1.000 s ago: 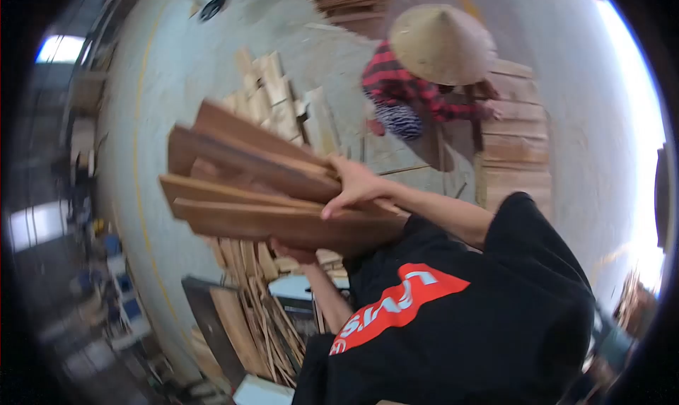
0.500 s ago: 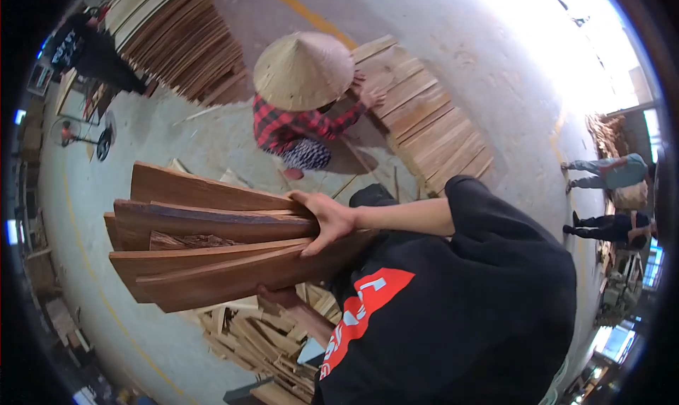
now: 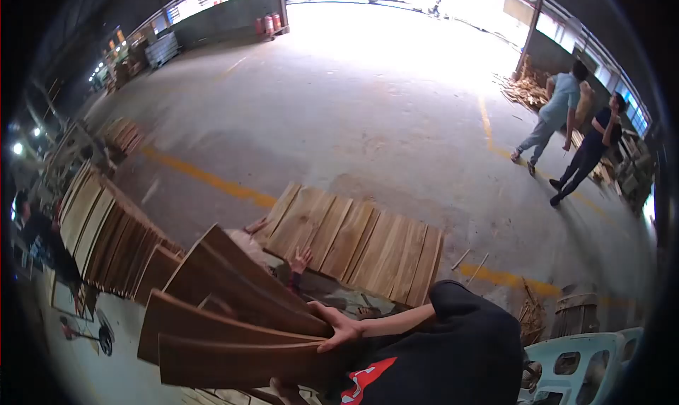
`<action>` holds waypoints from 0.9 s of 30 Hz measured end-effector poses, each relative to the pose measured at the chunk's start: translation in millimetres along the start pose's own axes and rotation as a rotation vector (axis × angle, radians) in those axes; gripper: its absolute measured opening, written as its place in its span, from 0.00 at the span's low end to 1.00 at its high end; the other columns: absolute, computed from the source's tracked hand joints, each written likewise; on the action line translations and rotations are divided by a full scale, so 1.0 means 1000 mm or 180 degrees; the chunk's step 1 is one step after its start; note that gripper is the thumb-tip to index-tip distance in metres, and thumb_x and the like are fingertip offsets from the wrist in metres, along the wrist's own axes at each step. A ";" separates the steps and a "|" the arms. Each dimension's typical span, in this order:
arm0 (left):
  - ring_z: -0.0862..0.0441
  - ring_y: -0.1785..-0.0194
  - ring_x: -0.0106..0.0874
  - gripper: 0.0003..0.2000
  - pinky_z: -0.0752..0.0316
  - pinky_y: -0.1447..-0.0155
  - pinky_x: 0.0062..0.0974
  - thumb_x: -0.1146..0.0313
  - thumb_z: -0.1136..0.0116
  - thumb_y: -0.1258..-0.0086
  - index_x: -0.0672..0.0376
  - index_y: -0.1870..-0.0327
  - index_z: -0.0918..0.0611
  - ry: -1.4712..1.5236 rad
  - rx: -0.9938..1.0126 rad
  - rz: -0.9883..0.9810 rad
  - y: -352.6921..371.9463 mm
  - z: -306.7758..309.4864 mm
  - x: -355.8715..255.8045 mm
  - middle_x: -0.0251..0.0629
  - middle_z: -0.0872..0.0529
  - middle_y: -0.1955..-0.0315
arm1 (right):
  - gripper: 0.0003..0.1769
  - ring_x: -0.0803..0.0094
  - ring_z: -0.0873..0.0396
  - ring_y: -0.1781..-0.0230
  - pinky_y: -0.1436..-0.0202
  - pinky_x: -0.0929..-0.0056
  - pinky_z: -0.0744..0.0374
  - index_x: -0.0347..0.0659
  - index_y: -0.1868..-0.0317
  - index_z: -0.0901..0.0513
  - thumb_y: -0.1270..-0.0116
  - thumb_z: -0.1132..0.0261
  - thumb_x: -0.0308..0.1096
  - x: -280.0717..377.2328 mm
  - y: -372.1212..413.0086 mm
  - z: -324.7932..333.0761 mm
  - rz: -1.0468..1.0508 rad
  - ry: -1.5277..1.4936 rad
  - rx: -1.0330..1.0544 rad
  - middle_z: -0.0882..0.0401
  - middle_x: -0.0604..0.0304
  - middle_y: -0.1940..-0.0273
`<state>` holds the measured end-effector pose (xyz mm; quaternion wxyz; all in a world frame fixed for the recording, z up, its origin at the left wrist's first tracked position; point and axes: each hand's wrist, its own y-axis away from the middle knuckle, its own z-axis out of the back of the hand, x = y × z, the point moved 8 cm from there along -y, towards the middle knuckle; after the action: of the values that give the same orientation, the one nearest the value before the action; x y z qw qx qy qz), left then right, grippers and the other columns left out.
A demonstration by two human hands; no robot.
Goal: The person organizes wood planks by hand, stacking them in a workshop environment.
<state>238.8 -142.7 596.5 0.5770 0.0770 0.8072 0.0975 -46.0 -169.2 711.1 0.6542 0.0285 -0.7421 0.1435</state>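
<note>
Several dark brown wooden boards (image 3: pixel 233 334) fan out to the left, held in both hands. My right hand (image 3: pixel 339 329) grips them from above at their near ends, thumb and fingers spread around the bundle. Low in the view, my left hand (image 3: pixel 286 391) is partly hidden by the lowest board and supports the bundle from below. Behind the boards, a co-worker's hand (image 3: pixel 300 259) rests on a row of lighter planks (image 3: pixel 353 246) laid side by side; the rest of that person is mostly covered.
At the left stands a long stack of boards (image 3: pixel 117 239), with a floor fan (image 3: pixel 105 334) below it. Two people (image 3: pixel 559 108) stand at the right by piled scrap wood (image 3: pixel 523 90). A pale green plastic chair (image 3: pixel 580 366) is at the lower right. Yellow lines (image 3: pixel 205 179) mark the floor.
My view has swung up and to the right, bringing the bright doorway into sight. The boards stay in my hands and now appear lower and more fanned out.
</note>
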 end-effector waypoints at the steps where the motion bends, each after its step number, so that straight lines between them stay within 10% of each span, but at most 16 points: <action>1: 0.21 0.38 0.47 0.39 0.22 0.37 0.48 0.37 0.40 0.32 0.63 0.32 0.23 -0.0043 0.0194 0.0026 -0.012 -0.020 -0.002 0.49 0.20 0.39 | 0.61 0.67 0.31 0.32 0.27 0.65 0.32 0.36 0.26 0.40 0.51 0.14 0.53 0.001 0.004 0.023 0.0041 0.0025 -0.0267 0.28 0.54 0.35; 14: 0.15 0.49 0.31 0.27 0.19 0.46 0.30 0.59 0.28 0.35 0.67 0.41 0.20 -0.0948 0.2021 0.1177 -0.148 -0.333 0.069 0.40 0.12 0.53 | 0.53 0.67 0.25 0.35 0.30 0.67 0.27 0.33 0.27 0.33 0.48 0.14 0.46 -0.043 0.126 0.213 -0.0803 -0.0276 -0.3624 0.22 0.54 0.38; 27: 0.14 0.47 0.29 0.26 0.21 0.41 0.30 0.54 0.27 0.32 0.64 0.41 0.16 -0.1152 0.2767 0.2850 -0.142 -0.429 0.220 0.37 0.11 0.50 | 0.42 0.65 0.21 0.41 0.37 0.66 0.23 0.31 0.31 0.26 0.37 0.25 0.50 -0.126 0.221 0.262 -0.1674 -0.0854 -0.4505 0.19 0.52 0.41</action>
<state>-240.3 -257.6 495.1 0.5237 0.6477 0.5529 -0.0215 -331.0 -41.2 522.1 0.4334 -0.2044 -0.6989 -0.5309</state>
